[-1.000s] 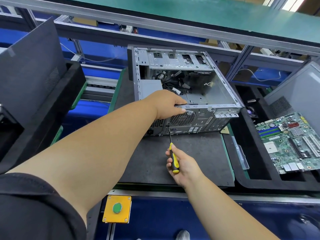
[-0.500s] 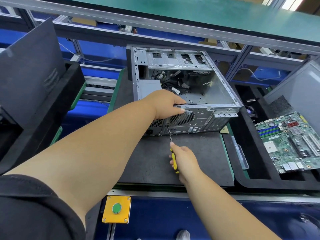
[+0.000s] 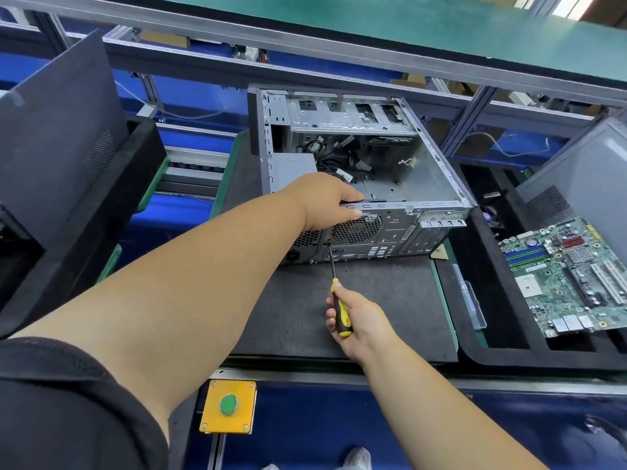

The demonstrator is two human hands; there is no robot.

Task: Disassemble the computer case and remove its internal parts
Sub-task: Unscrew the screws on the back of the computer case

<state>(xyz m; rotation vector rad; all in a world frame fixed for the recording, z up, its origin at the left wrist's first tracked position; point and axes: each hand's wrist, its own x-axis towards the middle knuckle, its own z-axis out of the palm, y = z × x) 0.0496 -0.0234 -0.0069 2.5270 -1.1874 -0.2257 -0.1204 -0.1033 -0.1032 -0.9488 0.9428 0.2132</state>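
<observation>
Screwdriver tip going back onto a rear-panel screw

The computer case (image 3: 366, 171) is lying open-side-up on the dark bench (image 3: 298, 310), and the left hand (image 3: 325, 201) is gripping its rear top edge to steady it. The right hand (image 3: 356, 320) is clenching the yellow-and-black screwdriver (image 3: 339, 307); compared with half a second earlier, the hand is sitting lower, with more handle showing, while the tip is staying at the panel beside the fan grille (image 3: 356, 228). Unscrewing looks ongoing. A motherboard (image 3: 573, 276) is already lying out at right.
</observation>
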